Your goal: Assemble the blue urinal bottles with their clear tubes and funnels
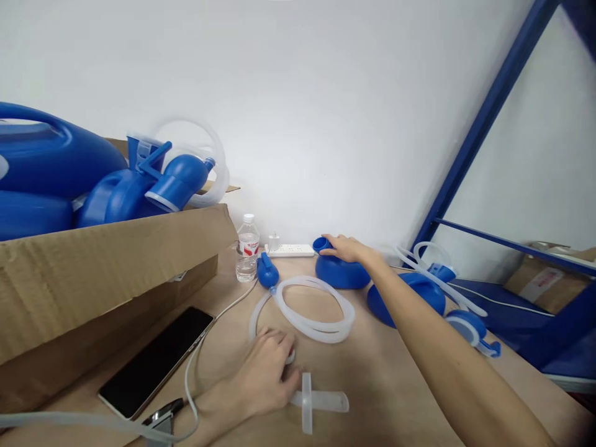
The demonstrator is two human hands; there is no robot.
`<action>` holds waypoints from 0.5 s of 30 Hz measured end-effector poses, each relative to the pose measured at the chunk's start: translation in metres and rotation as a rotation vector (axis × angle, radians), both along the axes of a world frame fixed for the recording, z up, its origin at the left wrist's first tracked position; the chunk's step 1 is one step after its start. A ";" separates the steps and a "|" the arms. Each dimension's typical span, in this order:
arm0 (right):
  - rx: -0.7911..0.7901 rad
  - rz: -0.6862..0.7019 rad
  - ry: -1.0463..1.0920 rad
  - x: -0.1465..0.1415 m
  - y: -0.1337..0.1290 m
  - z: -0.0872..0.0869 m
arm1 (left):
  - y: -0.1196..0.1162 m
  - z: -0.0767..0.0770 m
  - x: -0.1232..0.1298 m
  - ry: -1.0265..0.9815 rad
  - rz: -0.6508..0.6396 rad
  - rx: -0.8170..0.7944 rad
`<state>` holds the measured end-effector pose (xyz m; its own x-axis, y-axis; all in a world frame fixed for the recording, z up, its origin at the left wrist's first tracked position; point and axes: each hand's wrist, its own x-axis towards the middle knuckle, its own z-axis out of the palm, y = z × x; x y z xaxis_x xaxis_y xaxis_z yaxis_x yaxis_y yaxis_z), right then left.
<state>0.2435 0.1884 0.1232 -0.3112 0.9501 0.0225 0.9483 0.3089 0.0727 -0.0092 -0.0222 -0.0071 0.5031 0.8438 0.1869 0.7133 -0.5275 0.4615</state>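
My left hand point(267, 375) is closed around a translucent plastic tube. One end of that tube point(333, 401) sticks out past the thumb, with a clear band point(307, 403) across it. Farther back, my right hand point(342, 248) grips the neck of a blue plastic bottle point(342, 273) lying near the wall, its round mouth facing left. Between the hands lies a coil of clear hose point(347, 320), joined to a small blue bulb-shaped funnel piece point(267, 271). The hose's near end runs under my left fingers, so I cannot tell whether it is the same tube.
At left stands a cardboard box point(116, 267) heaped with blue bottles point(56, 155) and hose. A phone point(158, 360), white cable, water bottle point(248, 248) and power strip point(291, 251) share the table. Right are another blue bottle point(421, 295), a blue cup point(468, 326) and blue rack point(484, 127).
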 end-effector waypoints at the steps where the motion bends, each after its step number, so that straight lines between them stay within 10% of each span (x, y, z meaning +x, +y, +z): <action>1: -0.059 -0.015 0.012 0.001 0.003 -0.004 | 0.000 0.000 0.000 -0.012 0.010 -0.002; 9: 0.066 0.234 0.336 -0.104 -0.039 -0.039 | 0.006 0.002 -0.002 -0.025 0.064 0.014; 15: -0.027 0.022 0.416 -0.170 -0.055 -0.075 | 0.013 0.004 -0.010 0.011 0.097 0.027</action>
